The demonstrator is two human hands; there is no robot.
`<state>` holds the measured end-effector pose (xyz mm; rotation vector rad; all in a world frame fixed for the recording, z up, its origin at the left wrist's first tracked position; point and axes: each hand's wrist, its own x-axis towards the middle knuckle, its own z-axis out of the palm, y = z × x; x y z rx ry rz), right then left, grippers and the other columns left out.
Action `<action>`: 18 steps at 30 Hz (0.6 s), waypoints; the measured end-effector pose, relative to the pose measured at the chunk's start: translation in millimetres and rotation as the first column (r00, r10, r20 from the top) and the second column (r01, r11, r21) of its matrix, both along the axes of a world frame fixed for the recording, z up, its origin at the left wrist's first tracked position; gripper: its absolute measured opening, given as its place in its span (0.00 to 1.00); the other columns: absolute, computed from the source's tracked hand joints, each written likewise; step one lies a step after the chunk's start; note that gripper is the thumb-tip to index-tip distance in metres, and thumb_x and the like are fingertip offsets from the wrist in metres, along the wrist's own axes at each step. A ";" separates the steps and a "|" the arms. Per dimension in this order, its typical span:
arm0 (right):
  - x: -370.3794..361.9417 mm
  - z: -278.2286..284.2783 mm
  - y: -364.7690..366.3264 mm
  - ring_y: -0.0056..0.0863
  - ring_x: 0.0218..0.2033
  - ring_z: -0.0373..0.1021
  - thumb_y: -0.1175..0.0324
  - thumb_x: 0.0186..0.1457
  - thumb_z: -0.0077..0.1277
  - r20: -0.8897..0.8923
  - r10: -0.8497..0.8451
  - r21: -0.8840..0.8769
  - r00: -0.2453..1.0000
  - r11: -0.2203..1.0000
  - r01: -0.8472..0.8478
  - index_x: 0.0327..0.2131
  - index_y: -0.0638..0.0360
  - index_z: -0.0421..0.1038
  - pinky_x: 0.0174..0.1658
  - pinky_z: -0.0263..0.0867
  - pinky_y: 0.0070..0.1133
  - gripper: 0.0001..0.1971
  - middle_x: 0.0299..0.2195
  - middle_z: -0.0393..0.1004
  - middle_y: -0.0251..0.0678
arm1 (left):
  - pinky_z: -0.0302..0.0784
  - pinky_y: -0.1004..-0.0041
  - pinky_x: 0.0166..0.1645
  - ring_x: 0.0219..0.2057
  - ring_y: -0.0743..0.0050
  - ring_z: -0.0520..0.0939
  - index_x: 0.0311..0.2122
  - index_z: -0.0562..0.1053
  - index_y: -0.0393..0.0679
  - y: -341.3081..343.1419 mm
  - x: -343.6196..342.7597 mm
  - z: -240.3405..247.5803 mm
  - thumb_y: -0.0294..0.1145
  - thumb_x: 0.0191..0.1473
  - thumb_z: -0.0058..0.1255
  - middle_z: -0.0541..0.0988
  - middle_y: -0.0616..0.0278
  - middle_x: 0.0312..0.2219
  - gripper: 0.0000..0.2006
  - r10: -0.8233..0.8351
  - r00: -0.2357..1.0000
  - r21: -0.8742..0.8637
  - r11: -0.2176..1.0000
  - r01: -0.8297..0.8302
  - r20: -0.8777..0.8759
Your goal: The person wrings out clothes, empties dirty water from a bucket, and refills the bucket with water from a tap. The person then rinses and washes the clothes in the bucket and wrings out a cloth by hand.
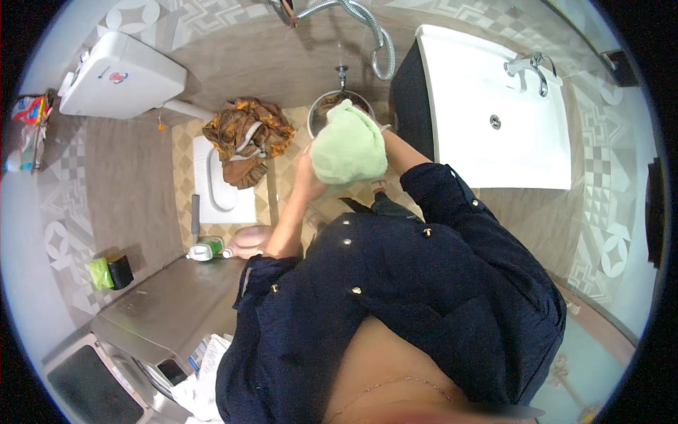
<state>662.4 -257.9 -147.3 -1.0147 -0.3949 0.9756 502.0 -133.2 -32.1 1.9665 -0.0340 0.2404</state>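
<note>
A light green towel point(349, 147), bunched into a rounded bundle, is held up in front of me. My left hand point(308, 175) grips its left side, with most of the fingers hidden behind the fabric. On the far right side my right hand point(363, 109) holds it too, largely covered by the towel; a bracelet point(385, 128) shows at that wrist. Just beyond, partly behind the towel, stands a round metal bucket point(313, 120) under a wall tap point(342, 78). What lies in the bucket is mostly hidden.
Left of the bucket, brown and orange patterned cloth point(244, 138) lies heaped over a squat toilet point(224, 205). A white cistern point(127, 78) hangs above. A white washbasin point(498, 134) stands at right. Bottles point(205, 249) and a washing machine point(95, 385) are at left.
</note>
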 end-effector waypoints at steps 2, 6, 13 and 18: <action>3.9 11.8 -5.0 0.20 0.31 0.68 0.68 0.50 0.44 0.192 -0.089 -0.191 0.977 0.973 0.126 0.32 0.59 0.70 0.34 0.64 0.20 0.08 0.29 0.72 0.30 | 0.65 0.70 0.46 0.42 0.59 0.73 0.43 0.66 0.37 0.0 -1.8 -2.5 0.26 0.33 0.57 0.72 0.51 0.39 0.26 0.034 0.999 -0.018 0.999 -0.034 0.001; -0.3 38.9 -10.2 0.20 0.31 0.67 0.67 0.51 0.42 0.369 -0.065 -0.218 0.927 0.964 0.155 0.34 0.60 0.68 0.35 0.64 0.19 0.09 0.29 0.71 0.30 | 0.68 0.72 0.43 0.39 0.65 0.75 0.42 0.67 0.37 -2.4 -1.7 9.1 0.26 0.35 0.57 0.74 0.53 0.37 0.24 0.047 0.995 -0.063 0.997 -0.052 -0.092; -10.7 109.0 -11.2 0.30 0.42 0.66 0.66 0.52 0.36 -0.164 -0.209 0.045 0.964 0.975 0.219 0.42 0.62 0.64 0.48 0.61 0.23 0.16 0.42 0.67 0.40 | 0.68 0.72 0.43 0.38 0.69 0.75 0.41 0.68 0.37 15.1 -6.5 -23.2 0.24 0.36 0.56 0.75 0.54 0.36 0.22 0.074 0.997 -0.186 0.980 -0.076 -0.016; -20.3 97.6 3.5 0.24 0.37 0.67 0.64 0.54 0.38 -0.253 -0.169 0.096 0.953 0.975 0.199 0.41 0.62 0.64 0.43 0.63 0.21 0.14 0.37 0.69 0.35 | 0.67 0.72 0.45 0.39 0.71 0.72 0.44 0.66 0.38 23.1 -6.6 -29.6 0.21 0.32 0.59 0.73 0.58 0.40 0.27 0.142 0.969 -0.153 0.973 -0.174 -0.204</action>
